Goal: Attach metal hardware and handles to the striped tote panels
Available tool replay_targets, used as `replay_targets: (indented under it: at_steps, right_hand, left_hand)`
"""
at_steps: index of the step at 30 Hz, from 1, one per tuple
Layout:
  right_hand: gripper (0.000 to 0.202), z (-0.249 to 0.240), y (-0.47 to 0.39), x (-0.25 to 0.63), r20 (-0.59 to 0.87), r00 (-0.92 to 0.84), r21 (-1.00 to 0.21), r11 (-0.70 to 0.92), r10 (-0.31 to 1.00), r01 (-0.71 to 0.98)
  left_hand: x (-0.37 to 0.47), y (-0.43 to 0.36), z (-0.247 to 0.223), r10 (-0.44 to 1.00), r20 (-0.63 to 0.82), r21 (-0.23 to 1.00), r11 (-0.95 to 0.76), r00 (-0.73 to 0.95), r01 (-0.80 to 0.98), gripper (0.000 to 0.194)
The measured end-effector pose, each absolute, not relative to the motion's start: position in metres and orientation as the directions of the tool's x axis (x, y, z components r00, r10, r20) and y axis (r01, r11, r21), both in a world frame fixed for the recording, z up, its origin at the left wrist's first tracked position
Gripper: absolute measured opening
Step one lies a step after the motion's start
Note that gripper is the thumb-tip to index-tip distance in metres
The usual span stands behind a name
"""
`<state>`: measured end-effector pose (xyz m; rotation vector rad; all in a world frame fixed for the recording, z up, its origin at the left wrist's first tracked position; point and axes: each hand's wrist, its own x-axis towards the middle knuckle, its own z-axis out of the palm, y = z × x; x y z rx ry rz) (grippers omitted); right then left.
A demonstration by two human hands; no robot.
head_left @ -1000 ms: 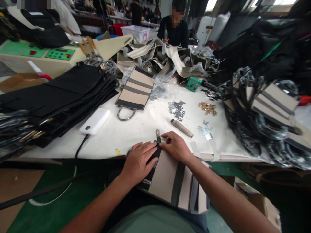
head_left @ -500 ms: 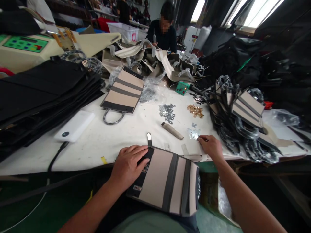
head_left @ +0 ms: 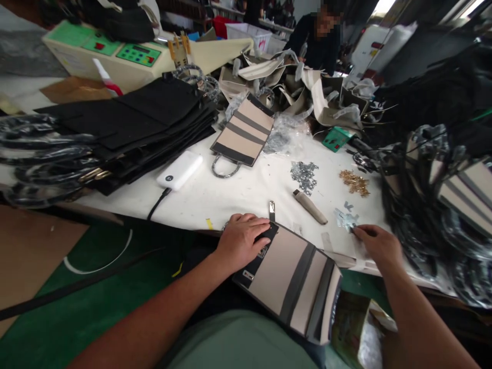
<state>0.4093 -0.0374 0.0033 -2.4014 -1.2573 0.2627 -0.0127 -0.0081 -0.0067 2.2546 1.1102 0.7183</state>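
Observation:
On my lap, against the table edge, rests a beige-and-black bag panel (head_left: 284, 266) with dark stripes and small metal fittings along its black end. My left hand (head_left: 244, 238) lies flat across that black end, fingers stretched and thumb apart. A short strap with a metal tip (head_left: 272, 209) sticks out beyond the panel onto the table. My right hand (head_left: 378, 243) is at a small cluster of shiny metal plates (head_left: 345, 218), thumb and fingertips pinched at its near edge. Whatever is between those fingertips is too small to make out.
Grey metal pieces (head_left: 304, 177), gold-coloured fasteners (head_left: 353, 183) and a wrapped-handle tool (head_left: 310, 207) lie on the white table. A white power bank (head_left: 180, 170) sits left, near stacked black bag pieces (head_left: 149, 113). Wrapped handles (head_left: 434, 230) crowd the right. Across the table sits a person (head_left: 315, 41).
The view has turned left, so everything appears shifted to the right. My left hand stays on the panel, and my right hand remains at the metal plates.

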Motion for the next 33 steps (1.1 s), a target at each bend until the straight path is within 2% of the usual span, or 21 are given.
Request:
replay_targets:
  at_steps: [2, 4, 6, 8, 10, 12, 24, 30, 33]
  right_hand:
    - [0.04, 0.016, -0.04, 0.378, 0.028, 0.616, -0.532, -0.51, 0.787, 0.676]
    - [0.041, 0.028, -0.04, 0.335, -0.019, 0.575, -0.663, -0.441, 0.818, 0.605]
    - [0.04, 0.037, -0.038, 0.287, -0.183, 0.327, -0.779, -0.339, 0.927, 0.527]
    - [0.035, 0.041, -0.033, 0.246, -0.267, 0.076, -0.834, -0.27, 0.961, 0.481]
    - [0.03, 0.042, -0.027, 0.218, -0.309, -0.048, -0.836, -0.247, 0.95, 0.491]
    - [0.026, 0.04, -0.021, 0.205, -0.331, -0.072, -0.811, -0.245, 0.941, 0.532]
    - [0.017, 0.025, -0.02, 0.196, -0.238, -0.011, -0.671, -0.156, 0.971, 0.725]
    - [0.02, 0.024, -0.021, 0.197, -0.26, -0.001, -0.734, -0.197, 0.966, 0.65]
    - [0.02, 0.023, -0.019, 0.197, -0.261, -0.007, -0.727, -0.192, 0.965, 0.659]
  left_hand:
    - [-0.013, -0.008, -0.005, 0.82, 0.221, 0.645, -0.529, 0.527, 0.552, 0.031]
    - [-0.013, -0.008, -0.004, 0.818, 0.214, 0.635, -0.532, 0.534, 0.56, 0.031]
    - [-0.013, -0.008, -0.004, 0.818, 0.214, 0.631, -0.533, 0.533, 0.564, 0.031]
    - [-0.012, -0.008, -0.004, 0.82, 0.217, 0.629, -0.533, 0.53, 0.566, 0.031]
    - [-0.012, -0.008, -0.004, 0.82, 0.215, 0.624, -0.533, 0.53, 0.571, 0.031]
    - [-0.012, -0.008, -0.005, 0.819, 0.214, 0.621, -0.534, 0.532, 0.574, 0.032]
    - [-0.01, -0.007, -0.007, 0.828, 0.238, 0.585, -0.539, 0.507, 0.606, 0.031]
    - [-0.01, -0.007, -0.008, 0.829, 0.242, 0.581, -0.54, 0.505, 0.609, 0.033]
    - [-0.01, -0.007, -0.008, 0.829, 0.241, 0.582, -0.54, 0.505, 0.609, 0.032]
